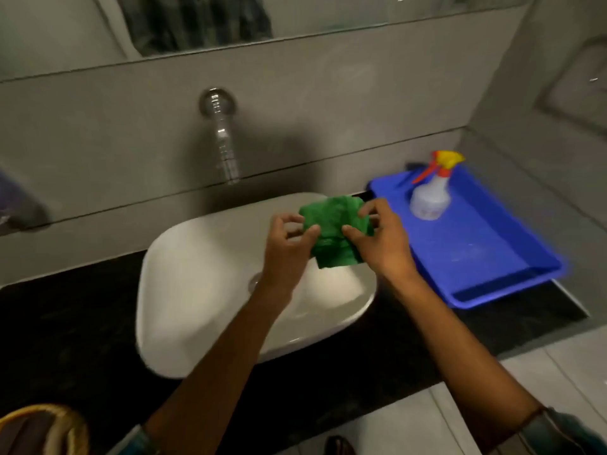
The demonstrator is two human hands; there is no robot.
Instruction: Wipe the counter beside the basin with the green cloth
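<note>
A crumpled green cloth [331, 229] hangs in the air above the right half of the white basin [203, 290]. My left hand [287, 247] pinches its left edge between thumb and fingers. My right hand [377, 238] grips its right side, thumb on the front. The black counter [65, 323] stretches to the left of the basin and runs in a narrow strip along its front and right.
A blue tray [492, 254] sits on the counter right of the basin, holding a white spray bottle [430, 198] with a red and yellow trigger. A chrome wall spout [223, 142] juts out above the basin. A woven basket [39, 428] shows at bottom left.
</note>
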